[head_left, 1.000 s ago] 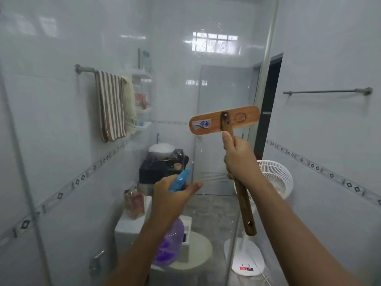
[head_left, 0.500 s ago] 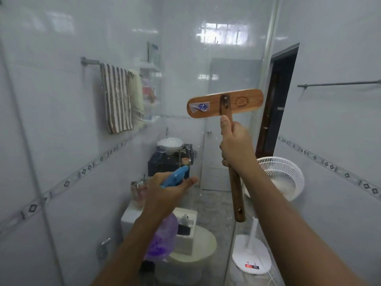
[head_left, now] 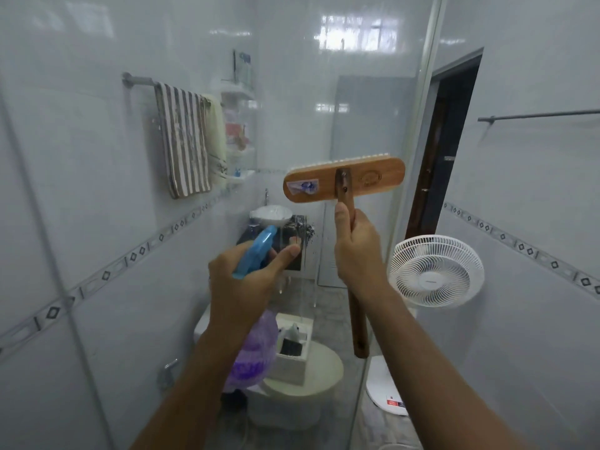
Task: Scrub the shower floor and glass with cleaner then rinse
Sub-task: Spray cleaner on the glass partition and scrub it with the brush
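Observation:
My left hand [head_left: 246, 284] grips a spray bottle [head_left: 251, 350] with a purple body and a blue trigger head [head_left: 255, 251], its nozzle aimed at the shower glass [head_left: 357, 131] in front of me. Wet runs streak the glass just beyond the nozzle. My right hand [head_left: 357, 251] holds a wooden scrub brush [head_left: 344, 183] upright by its long handle, with the brush head turned sideways and its pale bristles facing the glass. The two hands are side by side, about a hand's width apart. The shower floor is out of view.
The glass panel's metal edge [head_left: 409, 190] runs down to the right of the brush. Seen through the glass are a toilet [head_left: 292, 378], a striped towel [head_left: 183, 141] on a rail, corner shelves [head_left: 238, 125] and a basin [head_left: 271, 214]. A white standing fan [head_left: 435, 271] and a dark doorway [head_left: 444, 141] are on the right.
Both hands have dropped lower in view as my head tilted up. The brush head has tipped so its bristles show. Fresh wet streaks have appeared on the glass beyond the nozzle.

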The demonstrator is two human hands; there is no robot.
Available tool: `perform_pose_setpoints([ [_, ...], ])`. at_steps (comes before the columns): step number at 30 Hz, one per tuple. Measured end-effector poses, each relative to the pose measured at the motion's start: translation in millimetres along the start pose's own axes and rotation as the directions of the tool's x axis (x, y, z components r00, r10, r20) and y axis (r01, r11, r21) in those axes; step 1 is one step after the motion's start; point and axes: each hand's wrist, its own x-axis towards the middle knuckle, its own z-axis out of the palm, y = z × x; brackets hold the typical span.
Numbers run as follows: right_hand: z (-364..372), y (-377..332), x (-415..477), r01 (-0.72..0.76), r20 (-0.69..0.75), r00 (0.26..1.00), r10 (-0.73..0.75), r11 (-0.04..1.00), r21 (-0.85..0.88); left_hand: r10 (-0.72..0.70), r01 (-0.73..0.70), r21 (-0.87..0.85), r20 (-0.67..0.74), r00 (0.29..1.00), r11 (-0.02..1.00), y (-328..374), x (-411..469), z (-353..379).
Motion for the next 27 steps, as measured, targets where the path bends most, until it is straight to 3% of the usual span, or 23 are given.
perform_pose_setpoints([
  [3,26,59,-70,-0.107,0.048,0.993,0.107,0.994,0.017,0.026,-0.026,0.049,0.008,1.0,0.998,-13,-15,0],
  [7,50,124,-149,-0.339,0.124,0.932,0.34,0.94,-0.035,-0.049,0.049,0.015,0.032,0.998,0.999,-26,-42,3],
  [9,50,122,-147,-0.343,0.1,0.934,0.343,0.939,-0.013,-0.069,0.068,0.017,0.042,0.997,0.998,-31,-51,4],
  [12,39,82,-104,-0.235,0.055,0.971,0.232,0.97,0.068,-0.086,0.085,0.039,0.036,0.996,0.996,-35,-57,6],
  [18,18,24,-21,-0.064,0.002,0.998,0.064,0.996,0.07,-0.107,0.106,0.034,0.02,0.994,0.994,-30,-57,16],
  [23,42,103,-115,-0.238,0.039,0.971,0.235,0.967,0.092,-0.092,0.092,0.018,0.004,0.996,0.996,-27,-58,16],
  [27,50,134,-165,-0.365,0.063,0.929,0.366,0.931,-0.016,-0.113,0.113,0.011,-0.015,0.994,0.994,-30,-62,13],
])
